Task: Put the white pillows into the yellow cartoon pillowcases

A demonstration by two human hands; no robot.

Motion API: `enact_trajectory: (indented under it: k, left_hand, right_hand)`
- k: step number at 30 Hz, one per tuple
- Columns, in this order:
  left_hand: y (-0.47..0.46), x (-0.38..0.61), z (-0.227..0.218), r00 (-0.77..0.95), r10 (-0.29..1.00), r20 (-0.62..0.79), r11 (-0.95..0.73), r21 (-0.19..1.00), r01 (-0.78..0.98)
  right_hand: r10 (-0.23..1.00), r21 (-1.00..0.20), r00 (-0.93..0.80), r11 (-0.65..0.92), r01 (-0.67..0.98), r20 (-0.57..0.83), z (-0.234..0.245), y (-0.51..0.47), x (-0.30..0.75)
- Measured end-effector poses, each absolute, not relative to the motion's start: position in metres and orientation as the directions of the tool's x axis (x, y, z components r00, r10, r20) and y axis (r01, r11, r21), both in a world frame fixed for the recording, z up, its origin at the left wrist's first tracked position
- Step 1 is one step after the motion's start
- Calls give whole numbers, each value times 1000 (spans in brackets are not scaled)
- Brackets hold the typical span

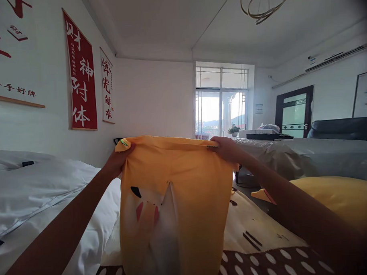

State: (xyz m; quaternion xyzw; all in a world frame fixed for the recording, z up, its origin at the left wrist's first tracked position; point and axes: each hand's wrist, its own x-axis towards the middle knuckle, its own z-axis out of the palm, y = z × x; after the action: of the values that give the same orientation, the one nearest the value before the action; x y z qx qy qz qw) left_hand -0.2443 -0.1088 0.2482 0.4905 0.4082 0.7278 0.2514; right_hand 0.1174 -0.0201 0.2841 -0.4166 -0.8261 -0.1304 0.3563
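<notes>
I hold up a yellow cloth cover (179, 185) printed with a cartoon face; it hangs in front of me over the bed. My left hand (119, 157) grips its upper left corner, fingers closed on the fabric. At the upper right edge, my right hand (227, 148) pinches the cloth. Something white and pointed shows through the lower middle of the cover.
A white duvet (37, 190) lies bunched on the left. A yellow cushion (339, 200) rests at right on a patterned sheet with brown dotted border (266, 263). Red and white scrolls (81, 73) hang on the left wall. A plastic-covered table (292, 153) stands behind, near balcony doors (220, 112).
</notes>
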Motion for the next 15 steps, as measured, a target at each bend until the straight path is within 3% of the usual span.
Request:
enact_trajectory:
  k: [5, 8, 10, 12, 15]
  left_hand:
    - [-117, -251, 240, -333, 796, 505, -520, 853, 50]
    - [-119, -257, 238, -99, 809, 580, -532, 793, 299]
    - [-118, -257, 247, -18, 775, 631, -517, 651, 556]
    - [-117, -254, 269, -48, 692, 720, -465, 496, 733]
    - [-125, -249, 316, -160, 459, 874, -458, 387, 800]
  right_hand:
    - [749, -267, -526, 646, 715, 403, 286, -28, 136]
    - [761, -270, -620, 648, 712, 192, 281, -30, 137]
    - [753, -142, -591, 644, 751, 289, 287, -32, 128]
    - [691, -20, -502, 597, 802, 520, 310, -35, 117]
    - [527, 3, -384, 587, 810, 758, 366, -45, 110]
